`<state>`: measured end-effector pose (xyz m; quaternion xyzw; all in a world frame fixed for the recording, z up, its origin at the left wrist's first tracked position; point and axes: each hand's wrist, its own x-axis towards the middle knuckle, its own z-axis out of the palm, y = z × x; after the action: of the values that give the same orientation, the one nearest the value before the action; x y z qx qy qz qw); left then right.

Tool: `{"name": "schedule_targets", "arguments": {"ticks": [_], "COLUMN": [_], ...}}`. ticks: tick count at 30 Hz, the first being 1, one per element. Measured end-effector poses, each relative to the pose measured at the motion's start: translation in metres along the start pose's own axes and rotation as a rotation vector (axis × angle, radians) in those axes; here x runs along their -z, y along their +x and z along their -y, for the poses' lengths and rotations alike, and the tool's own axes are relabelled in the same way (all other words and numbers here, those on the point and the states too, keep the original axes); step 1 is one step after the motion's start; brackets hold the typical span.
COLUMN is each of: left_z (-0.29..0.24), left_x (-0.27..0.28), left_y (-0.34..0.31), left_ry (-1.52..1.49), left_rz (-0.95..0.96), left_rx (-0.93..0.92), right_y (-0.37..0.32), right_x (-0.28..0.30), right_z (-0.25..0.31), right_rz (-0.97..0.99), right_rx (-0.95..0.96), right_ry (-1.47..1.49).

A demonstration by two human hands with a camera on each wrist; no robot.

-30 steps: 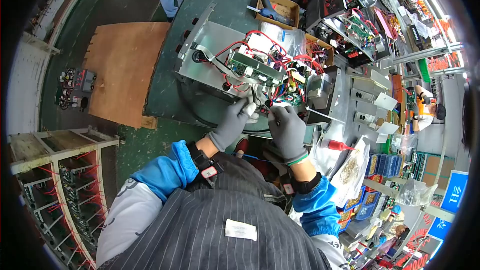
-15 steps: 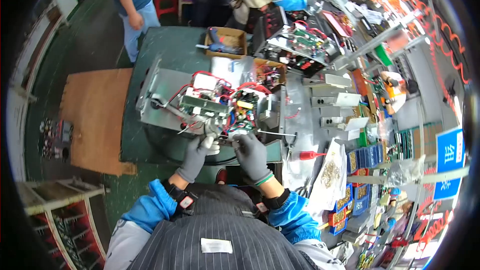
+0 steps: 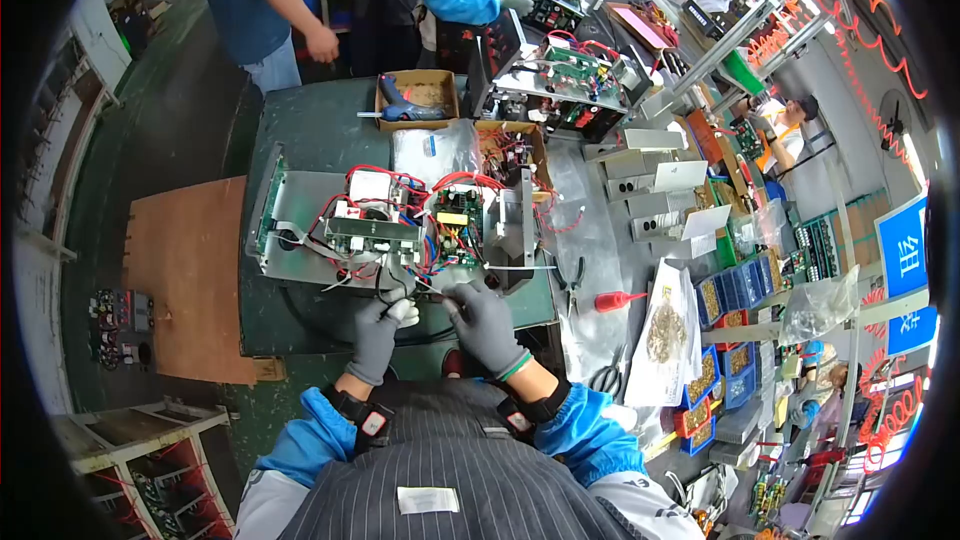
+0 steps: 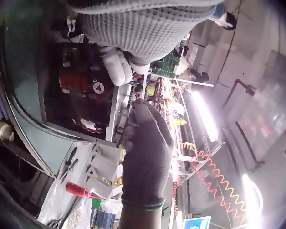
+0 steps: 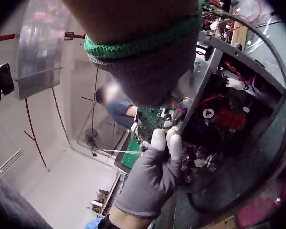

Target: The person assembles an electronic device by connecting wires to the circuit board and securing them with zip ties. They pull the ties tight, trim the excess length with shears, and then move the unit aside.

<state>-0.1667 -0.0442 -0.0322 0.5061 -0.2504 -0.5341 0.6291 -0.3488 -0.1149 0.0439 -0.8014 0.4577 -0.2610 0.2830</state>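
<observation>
An opened electronics unit [image 3: 300,202] lies on the green table, with a circuit board [image 3: 460,220] and bundles of red, black and blue wires on its metal chassis. Both hands wear grey gloves with pale fingertips and work close together at its near edge. My left hand [image 3: 376,340] pinches a thin dark wire [image 3: 379,278] that runs down from the unit. Just right of it, my right hand [image 3: 488,332] has thumb and forefinger pinched at the wire ends; the fingers partly hide them. A thin white strip [image 3: 525,267] sticks out rightward from the unit.
Behind the unit lie a plastic bag [image 3: 432,152] and a cardboard box [image 3: 440,90] with a blue glue gun [image 3: 400,105]. Pliers [image 3: 572,288], a red bottle [image 3: 615,301] and scissors [image 3: 607,376] lie to the right. A black cable loops below the unit's front edge.
The head view has swung, so the unit and both hands appear farther left and lower. Both hands stay at the unit's near edge. A standing person at the back shows more fully.
</observation>
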Motion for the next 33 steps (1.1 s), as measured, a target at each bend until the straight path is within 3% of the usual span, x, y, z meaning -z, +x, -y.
{"name": "schedule_targets", "arguments": {"ticks": [9,13,23,27,33], "left_z": [0.003,-0.005,-0.006,-0.005,-0.005], "left_x": [-0.003,-0.006,-0.005,-0.008,-0.023], "left_y": [0.001,0.003,0.002,0.002,0.007], "left_ry": [0.025,0.131,0.192,0.137,0.030], "left_rz": [-0.015,-0.091,-0.053,-0.070,-0.064], "left_rx": [-0.052,-0.027,-0.073,-0.025,-0.012], "right_y": [-0.015,-0.022,-0.041,-0.040,-0.038], "right_x": [0.003,0.010,0.014,0.015,0.000], "right_z": [-0.020,-0.028,-0.040,-0.040,-0.038], "right_rz": [-0.091,-0.085,-0.038,0.004,0.007], "right_rx": [0.060,0.037,-0.074,-0.094,-0.161], "right_ry": [0.009,0.034,0.163,0.134,0.315]}}
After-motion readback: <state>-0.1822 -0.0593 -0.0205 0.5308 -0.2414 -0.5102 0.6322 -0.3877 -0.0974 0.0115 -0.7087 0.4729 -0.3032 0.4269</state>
